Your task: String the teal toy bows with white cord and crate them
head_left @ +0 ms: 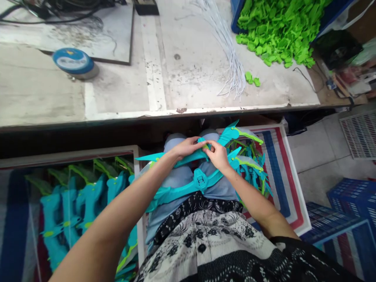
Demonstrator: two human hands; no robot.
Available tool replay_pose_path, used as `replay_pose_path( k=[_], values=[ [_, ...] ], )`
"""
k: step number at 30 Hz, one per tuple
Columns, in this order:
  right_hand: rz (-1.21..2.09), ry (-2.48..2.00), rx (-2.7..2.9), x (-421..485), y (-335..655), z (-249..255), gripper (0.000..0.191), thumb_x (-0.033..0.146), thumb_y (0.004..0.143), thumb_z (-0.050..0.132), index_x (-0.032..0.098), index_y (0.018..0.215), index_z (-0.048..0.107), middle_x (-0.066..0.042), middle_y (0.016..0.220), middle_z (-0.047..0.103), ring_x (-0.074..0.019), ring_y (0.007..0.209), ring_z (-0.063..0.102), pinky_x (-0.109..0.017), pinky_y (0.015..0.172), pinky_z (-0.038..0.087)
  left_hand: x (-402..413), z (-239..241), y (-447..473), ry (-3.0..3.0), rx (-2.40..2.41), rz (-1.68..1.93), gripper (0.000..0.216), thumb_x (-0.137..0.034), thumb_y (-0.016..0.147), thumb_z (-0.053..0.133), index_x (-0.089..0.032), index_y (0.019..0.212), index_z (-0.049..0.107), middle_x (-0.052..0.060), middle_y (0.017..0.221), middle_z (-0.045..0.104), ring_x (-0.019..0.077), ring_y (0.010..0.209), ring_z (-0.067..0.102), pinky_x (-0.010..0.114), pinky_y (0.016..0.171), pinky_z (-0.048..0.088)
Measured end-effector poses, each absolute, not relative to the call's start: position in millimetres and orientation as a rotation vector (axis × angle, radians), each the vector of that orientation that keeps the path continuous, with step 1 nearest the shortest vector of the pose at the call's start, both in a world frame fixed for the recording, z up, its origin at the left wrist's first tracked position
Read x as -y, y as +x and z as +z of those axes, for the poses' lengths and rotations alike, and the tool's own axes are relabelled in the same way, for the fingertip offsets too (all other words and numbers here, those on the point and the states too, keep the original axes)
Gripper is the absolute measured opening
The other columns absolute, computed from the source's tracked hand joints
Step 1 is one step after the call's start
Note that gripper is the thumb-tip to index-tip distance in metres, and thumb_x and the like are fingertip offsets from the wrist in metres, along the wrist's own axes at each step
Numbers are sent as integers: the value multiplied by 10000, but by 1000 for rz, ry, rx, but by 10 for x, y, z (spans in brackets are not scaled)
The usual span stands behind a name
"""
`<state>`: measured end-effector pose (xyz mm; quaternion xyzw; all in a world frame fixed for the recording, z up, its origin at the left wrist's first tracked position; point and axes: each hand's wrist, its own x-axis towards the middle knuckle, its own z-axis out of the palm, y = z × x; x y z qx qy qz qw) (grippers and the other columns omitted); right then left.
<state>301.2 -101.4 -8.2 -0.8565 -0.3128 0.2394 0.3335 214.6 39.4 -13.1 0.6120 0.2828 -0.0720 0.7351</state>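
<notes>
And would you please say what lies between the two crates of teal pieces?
The head view shows the person's legs, crossed by a near teal bow and, at the left hand and right hand, another bow.

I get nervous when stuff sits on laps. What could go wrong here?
The lower turquoise piece across the lap might slide off if knocked. The upper turquoise piece could slip from the left hand and right hand. The loose white strings on the table might tangle.
</notes>
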Motion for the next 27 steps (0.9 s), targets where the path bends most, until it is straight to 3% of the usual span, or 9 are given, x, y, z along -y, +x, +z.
replay_pose_path(
  k=[2, 4, 9, 12, 14, 16, 18, 22, 27],
  values=[
    [809, -2241, 757, 999, 3049, -70, 552, 305, 831, 669, 168, 1350, 541, 69, 516, 522, -122, 513, 555, -226, 603, 477, -369, -134, 2161, 1361, -631, -146, 406, -484, 602, 759, -160, 780, 594, -9, 688, 572, 122, 626, 479, 233, 553, 368],
    [1004, -2223, 697, 979, 3089, -71, 647, 349, 852, 653, 155, 1433, 446, 92, 441, 491, -123, 390, 506, -225, 508, 446, -350, -157, 2180, 1366, -668, -125, 403, -478, 579, 751, -163, 755, 572, -14, 660, 559, 124, 610, 482, 240, 551, 377],
    [1111, -2216, 793, 971, 3089, -79, 402, 406, 884, 602, 209, 1234, 625, 69, 441, 512, -139, 342, 498, -225, 421, 384, -354, -239, 2217, 1436, -709, -66, 440, -544, 556, 702, -160, 731, 579, -15, 624, 539, 135, 591, 483, 254, 534, 365],
    [839, -2279, 1018, 973, 3253, 57, 280, 422, 879, 612, 205, 1030, 704, 18, 566, 612, -147, 505, 594, -223, 542, 436, -363, -254, 2213, 1467, -683, -65, 488, -579, 566, 702, -155, 790, 612, 4, 662, 595, 169, 648, 551, 270, 571, 415],
    [430, -2333, 1040, 939, 3612, 241, 294, 436, 920, 550, 190, 913, 712, -28, 713, 667, -160, 681, 640, -233, 669, 466, -363, -243, 2203, 1456, -682, -78, 515, -592, 584, 702, -153, 841, 627, 29, 724, 648, 202, 714, 605, 289, 613, 462],
    [-40, -2393, 944, 865, 4183, 443, 370, 404, 982, 413, 173, 926, 697, -70, 847, 670, -180, 815, 633, -273, 789, 476, -362, -219, 2192, 1444, -685, -101, 519, -594, 605, 702, -156, 874, 635, 51, 789, 688, 232, 775, 644, 309, 650, 500],
    [-346, -2476, 878, 764, 4857, 587, 332, 324, 983, 386, 161, 1029, 671, -112, 1018, 630, -219, 979, 592, -344, 908, 463, -364, -191, 2185, 1455, -684, -120, 514, -588, 621, 703, -158, 897, 643, 64, 831, 710, 254, 818, 665, 328, 681, 525],
    [-268, -2565, 1045, 587, 5913, 585, 207, 283, 900, 525, 150, 978, 663, -138, 1127, 560, -261, 1081, 512, -431, 1001, 428, -380, -190, 2173, 1521, -685, -109, 559, -573, 657, 675, -152, 1022, 646, 83, 923, 728, 284, 901, 679, 368, 769, 550],
    [-292, -2395, 1148, 609, 6168, 510, 180, 292, 903, 493, 154, 836, 587, -132, 1071, 587, -239, 1049, 527, -433, 1007, 425, -383, -233, 2131, 1740, -734, 37, 556, -522, 695, 640, -150, 1107, 633, 119, 1040, 693, 290, 959, 669, 402, 819, 562]
  ],
)
